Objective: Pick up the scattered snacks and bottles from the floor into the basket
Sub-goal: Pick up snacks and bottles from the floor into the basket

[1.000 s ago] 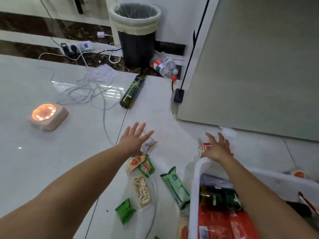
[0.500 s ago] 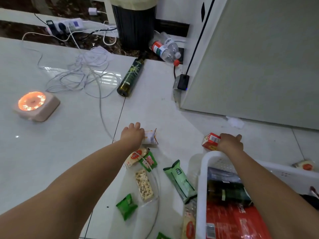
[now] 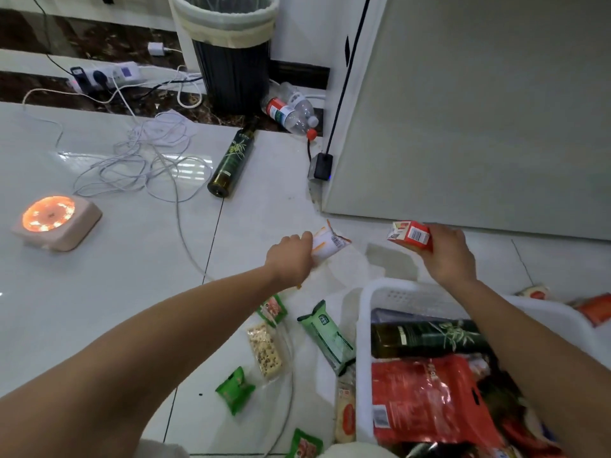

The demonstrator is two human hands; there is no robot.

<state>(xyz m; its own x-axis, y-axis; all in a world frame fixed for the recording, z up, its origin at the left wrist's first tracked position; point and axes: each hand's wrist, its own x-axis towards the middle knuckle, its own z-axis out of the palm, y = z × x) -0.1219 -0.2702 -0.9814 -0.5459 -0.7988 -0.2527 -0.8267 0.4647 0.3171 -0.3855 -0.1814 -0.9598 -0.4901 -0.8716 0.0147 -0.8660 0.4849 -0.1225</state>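
At frame centre the left hand (image 3: 291, 256) has its grip curled round a white-and-orange packet (image 3: 330, 244). Just right of it the right hand (image 3: 448, 256) has its grip closed on a red carton (image 3: 411, 234), beyond the far rim of the white basket (image 3: 363, 312) at lower right. A dark green bottle (image 3: 231, 160) lies on the floor (image 3: 132, 292) at upper centre. A clear plastic bottle (image 3: 291, 114) lies beside the bin (image 3: 231, 71) above it.

glossy white tile floor (image 3: 99, 292), grey cabinet (image 3: 479, 110)
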